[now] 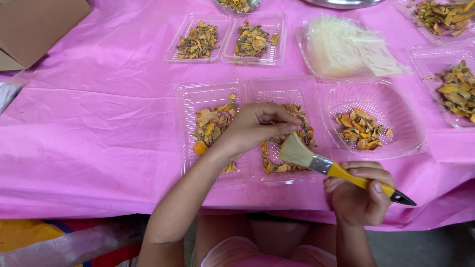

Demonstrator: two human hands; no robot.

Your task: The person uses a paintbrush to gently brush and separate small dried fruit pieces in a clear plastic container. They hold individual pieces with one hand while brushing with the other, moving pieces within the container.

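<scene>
My left hand (257, 126) hovers over a clear plastic tray (286, 89) of dried orange-yellow slices (303, 133), fingers pinched on a slice. My right hand (360, 195) grips a paintbrush (336, 169) with a yellow handle, black tip and pale bristles; the bristles point toward my left fingertips. Just left stands another clear tray (190, 99) holding dried slices (210, 126).
A clear bowl-shaped container (401, 113) with some slices lies to the right. Two filled trays (225, 54) sit farther back, a stack of clear lids (346, 49) beside them, more filled trays (430, 54) at right. A cardboard box (34, 24) is at top left. Pink cloth (89, 138) covers the table.
</scene>
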